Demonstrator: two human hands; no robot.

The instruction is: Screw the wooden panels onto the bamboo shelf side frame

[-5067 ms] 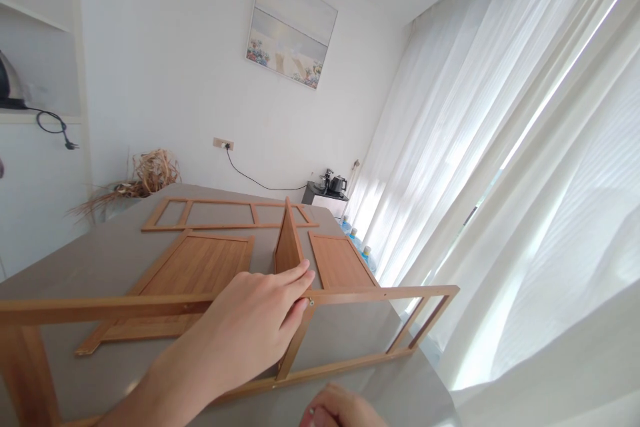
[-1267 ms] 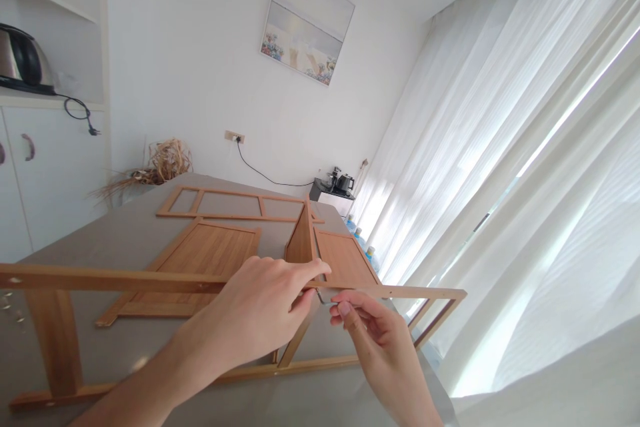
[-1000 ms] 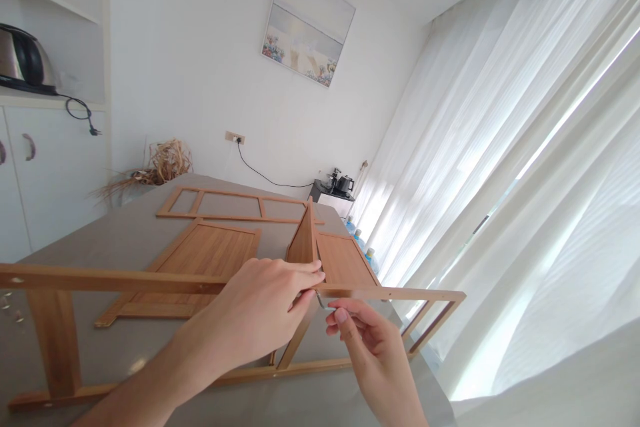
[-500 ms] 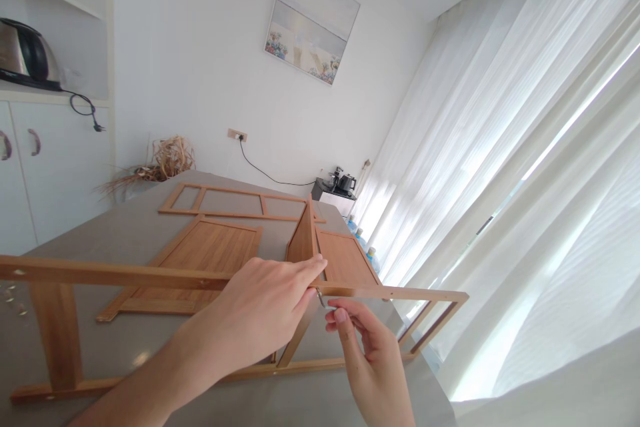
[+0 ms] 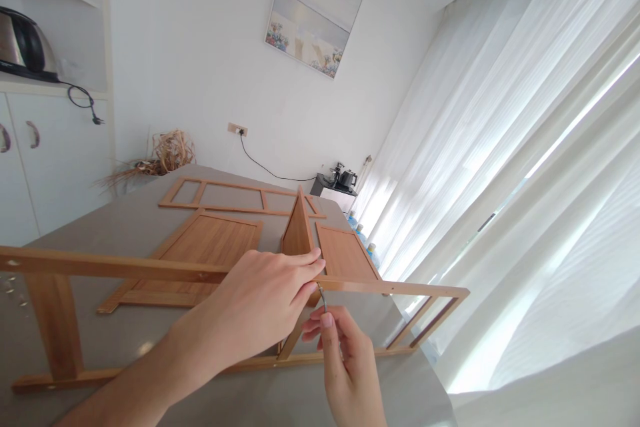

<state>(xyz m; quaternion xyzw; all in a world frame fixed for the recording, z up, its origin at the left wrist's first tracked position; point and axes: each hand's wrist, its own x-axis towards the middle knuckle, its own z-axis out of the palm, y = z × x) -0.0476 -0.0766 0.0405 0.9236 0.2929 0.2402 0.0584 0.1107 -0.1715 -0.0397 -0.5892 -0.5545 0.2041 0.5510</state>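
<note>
A long wooden frame (image 5: pixel 150 268) stands on edge across the near part of the table, with an upright wooden panel (image 5: pixel 298 223) meeting it from behind. My left hand (image 5: pixel 270 287) lies over the frame's top rail, its fingers wrapped round the rail where the panel joins. Just below and to the right, my right hand (image 5: pixel 345 347) pinches a thin, bent metal hex key (image 5: pixel 323 297) between thumb and fingers. The key's upper end meets the rail's near face beside my left fingertips. Any screw head there is too small to make out.
On the grey table (image 5: pixel 125 220) lie a slatted wooden panel (image 5: pixel 200 250), a smaller panel (image 5: pixel 345 250) and another open frame (image 5: pixel 233 197). Small metal pieces (image 5: pixel 23 300) rest at the left. White curtains (image 5: pixel 525 180) hang along the right.
My right hand has swung left and slightly down, turning the hex key from slanting rightward to pointing nearly straight down. My left hand keeps its hold on the rail.
</note>
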